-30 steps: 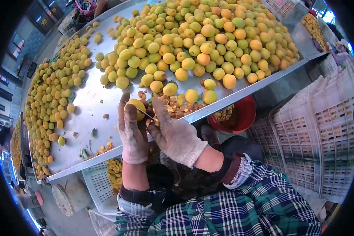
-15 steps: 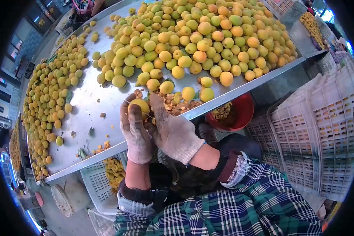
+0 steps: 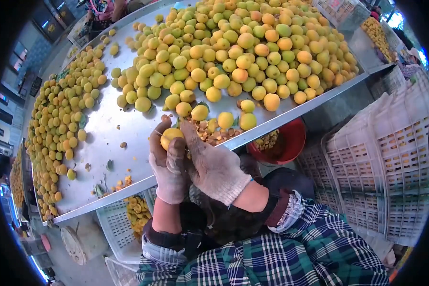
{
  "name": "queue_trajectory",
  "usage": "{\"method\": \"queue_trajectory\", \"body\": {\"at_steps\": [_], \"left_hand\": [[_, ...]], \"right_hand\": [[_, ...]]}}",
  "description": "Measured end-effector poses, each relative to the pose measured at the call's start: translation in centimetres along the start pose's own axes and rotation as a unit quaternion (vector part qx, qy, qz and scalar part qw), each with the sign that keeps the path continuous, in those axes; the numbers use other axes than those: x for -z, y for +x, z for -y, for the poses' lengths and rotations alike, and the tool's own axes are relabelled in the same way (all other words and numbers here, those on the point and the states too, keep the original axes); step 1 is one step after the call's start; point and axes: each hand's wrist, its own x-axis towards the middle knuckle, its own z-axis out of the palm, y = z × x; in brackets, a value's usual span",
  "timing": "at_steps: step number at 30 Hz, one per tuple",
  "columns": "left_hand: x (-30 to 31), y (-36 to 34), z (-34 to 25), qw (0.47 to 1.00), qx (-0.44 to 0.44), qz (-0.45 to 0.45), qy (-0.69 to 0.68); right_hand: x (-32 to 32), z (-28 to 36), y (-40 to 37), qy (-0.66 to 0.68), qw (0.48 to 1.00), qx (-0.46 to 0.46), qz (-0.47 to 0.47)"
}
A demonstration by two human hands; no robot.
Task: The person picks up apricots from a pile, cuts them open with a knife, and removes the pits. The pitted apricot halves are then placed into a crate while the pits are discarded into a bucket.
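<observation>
Both hands wear pale, brown-stained gloves and meet over the near edge of the metal table (image 3: 100, 138). The fingers of my left hand (image 3: 169, 167) are closed round a yellow apricot (image 3: 171, 138), with a thin pale strand near its left side. My right hand (image 3: 212, 164) presses against the same fruit from the right; its thumb and fingers are close together, and whatever they pinch is too small to make out. Split apricot pieces and pits (image 3: 214, 133) lie just beyond the hands, below a big heap of apricots (image 3: 243, 52).
More apricots (image 3: 62, 119) lie at the table's left. Below the edge are a red bucket (image 3: 298, 140) and a white crate (image 3: 119, 229) with apricot halves. Stacked crates (image 3: 376, 167) stand at right, a round white container (image 3: 78, 240) at lower left. Another person (image 3: 110, 12) is at the far side.
Both hands have shifted slightly downward in view, still together at the apricot. The fruit appears turned a little between the fingers, and the view has moved slightly.
</observation>
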Motion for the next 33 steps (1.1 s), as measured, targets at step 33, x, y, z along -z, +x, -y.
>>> {"method": "queue_trajectory", "body": {"at_steps": [33], "left_hand": [[1.0, 0.6, 0.5, 0.956, -0.154, 0.148, 0.199]], "right_hand": [[0.7, -2.1, 1.4, 0.131, 0.974, -0.139, 0.118]]}}
